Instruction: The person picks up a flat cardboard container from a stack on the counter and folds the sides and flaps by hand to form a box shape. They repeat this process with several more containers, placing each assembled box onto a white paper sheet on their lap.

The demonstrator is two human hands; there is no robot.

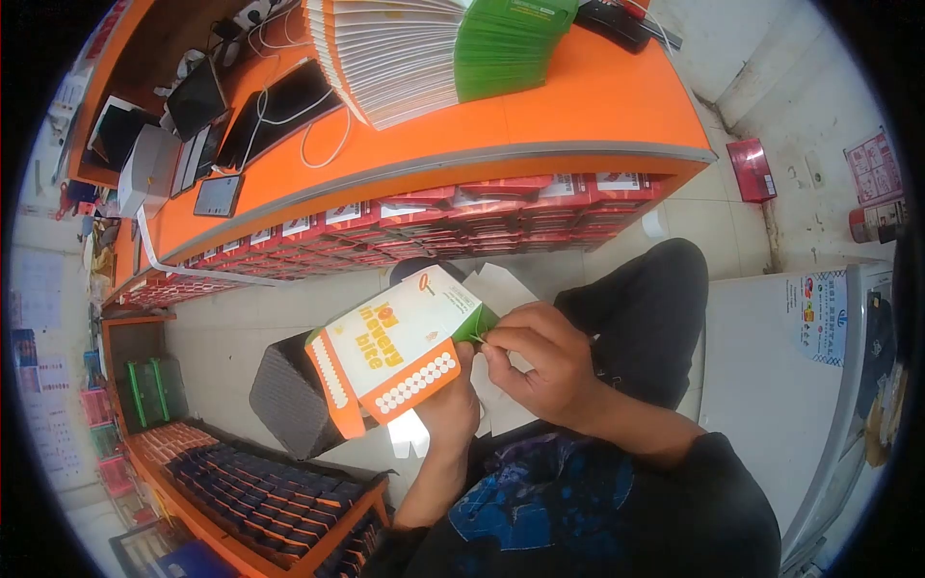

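I hold a flat cardboard box [395, 347] in front of me; it is white, orange and green, printed "joy in every bite". My left hand [451, 405] grips it from below, near its lower edge. My right hand [535, 361] pinches the green flap at the box's right end. A white sheet [501, 287] shows behind the box. I am seated, my dark-trousered knee [655, 289] pointing up and to the right.
An orange counter [597, 96] curves across the top, bearing stacked flat cartons [405, 53], green ones [506, 43], tablets and cables. Red packs [501, 217] fill its shelf. A dark grey block [289, 395] stands on the floor. A white appliance [771, 385] is at right.
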